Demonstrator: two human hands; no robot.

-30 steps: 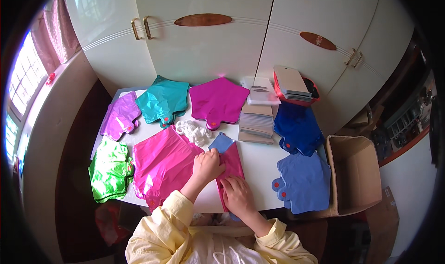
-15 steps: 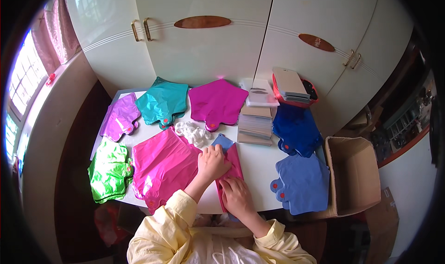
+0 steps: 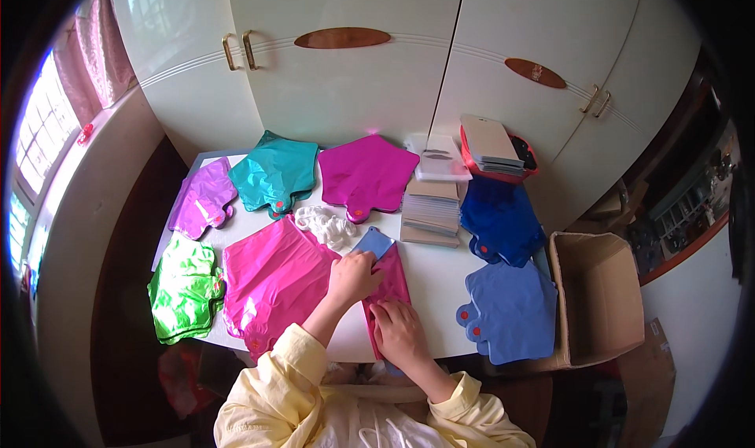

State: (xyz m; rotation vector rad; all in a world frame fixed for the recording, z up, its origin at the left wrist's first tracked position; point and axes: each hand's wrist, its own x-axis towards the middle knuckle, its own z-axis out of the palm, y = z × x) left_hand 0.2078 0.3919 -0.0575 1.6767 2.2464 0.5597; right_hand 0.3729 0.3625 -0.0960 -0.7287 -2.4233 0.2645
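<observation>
A narrow folded strip of magenta foil balloon (image 3: 391,279) lies on the white table (image 3: 432,279) in front of me. My left hand (image 3: 354,276) presses down on its upper part, fingers flat. My right hand (image 3: 399,331) presses flat on its lower end near the table's front edge. A small blue folded piece (image 3: 373,242) sticks out just beyond the left hand's fingers. A large pink foil balloon (image 3: 271,279) lies flat to the left of the strip.
Flat foil balloons lie around: green (image 3: 185,291), purple (image 3: 203,200), teal (image 3: 275,173), magenta star (image 3: 366,173), two blue stacks (image 3: 499,220) (image 3: 511,306). White ribbon (image 3: 326,224), a card stack (image 3: 430,212), a red tray (image 3: 495,153) and an open cardboard box (image 3: 602,298) stand nearby.
My left hand has slid slightly up and right along the magenta strip, pressing it flat. My right hand stays at the lower end.
</observation>
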